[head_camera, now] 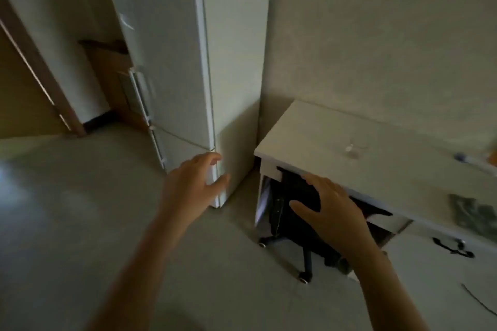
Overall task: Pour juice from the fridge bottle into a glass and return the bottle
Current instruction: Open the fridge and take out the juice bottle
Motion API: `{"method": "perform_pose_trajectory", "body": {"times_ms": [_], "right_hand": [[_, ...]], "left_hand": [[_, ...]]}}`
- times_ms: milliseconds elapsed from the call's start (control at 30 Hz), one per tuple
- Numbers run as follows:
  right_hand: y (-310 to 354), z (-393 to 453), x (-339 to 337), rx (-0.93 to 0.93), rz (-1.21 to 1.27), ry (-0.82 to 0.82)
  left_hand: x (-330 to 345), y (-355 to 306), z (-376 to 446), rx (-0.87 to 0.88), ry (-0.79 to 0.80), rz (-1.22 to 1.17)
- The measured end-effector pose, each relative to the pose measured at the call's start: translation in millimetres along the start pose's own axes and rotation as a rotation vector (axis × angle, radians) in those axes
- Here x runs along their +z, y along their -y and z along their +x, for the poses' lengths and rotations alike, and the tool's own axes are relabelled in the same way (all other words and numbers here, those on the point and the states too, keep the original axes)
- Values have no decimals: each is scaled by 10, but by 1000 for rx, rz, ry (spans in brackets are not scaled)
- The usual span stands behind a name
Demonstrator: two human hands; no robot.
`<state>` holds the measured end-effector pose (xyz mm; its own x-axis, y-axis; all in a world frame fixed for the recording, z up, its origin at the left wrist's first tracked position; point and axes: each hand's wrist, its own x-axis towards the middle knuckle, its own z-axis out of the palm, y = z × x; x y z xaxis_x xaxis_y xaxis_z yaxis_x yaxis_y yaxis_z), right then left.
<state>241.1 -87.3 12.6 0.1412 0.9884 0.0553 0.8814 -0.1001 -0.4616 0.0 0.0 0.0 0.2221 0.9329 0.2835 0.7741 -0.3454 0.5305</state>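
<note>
Head view, looking down over two bare forearms stretched out ahead. Left hand (195, 183) hangs in mid-frame, fingers loosely spread and relaxed, gripping nothing, its fingertips lined up with the lower corner of the white fridge (172, 67); whether they actually touch the door edge I cannot tell. Right hand (330, 209) is out at centre right, palm down, fingers splayed and straight, released, hovering in front of the table (336, 129) edge and above the dark office chair (295, 212) tucked underneath. Both wrists are level, both arms reach up from the bottom of the frame.

That fridge stands tall at upper centre, both doors shut, handles on its left side. No juice bottle shows anywhere. Over at the right, the clear glass (353, 149) sits upright on the white table top, well apart from either hand, and it's faint in this dim light. Farther right on the table lie a few small items too blurred to name. Below the table top, a white drawer front carries a black handle (453, 246). Grey floor (80, 209) fills the lower left.
</note>
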Motion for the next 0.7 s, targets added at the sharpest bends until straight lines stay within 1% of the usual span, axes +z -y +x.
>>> {"method": "perform_pose_trajectory", "body": {"times_ms": [33, 133, 200, 367, 467, 567, 700], "right_hand": [[88, 72, 100, -12, 24, 10], [457, 287, 353, -60, 35, 67], [770, 458, 543, -104, 34, 74], [1632, 833, 1003, -211, 76, 81], [2074, 971, 1274, -279, 117, 108], [2450, 1120, 1543, -342, 178, 121], [2950, 1473, 1918, -422, 193, 198]], "left_hand": [[-58, 149, -1, -13, -22, -22], [-265, 569, 16, -57, -5, 13], [-427, 852, 54, -83, 7, 51], [-921, 1531, 63, -123, -26, 151], [-1214, 1920, -52, -214, -75, 131], [-1451, 2299, -181, -297, -173, 99], [-1613, 2808, -200, -395, -177, 97]]}}
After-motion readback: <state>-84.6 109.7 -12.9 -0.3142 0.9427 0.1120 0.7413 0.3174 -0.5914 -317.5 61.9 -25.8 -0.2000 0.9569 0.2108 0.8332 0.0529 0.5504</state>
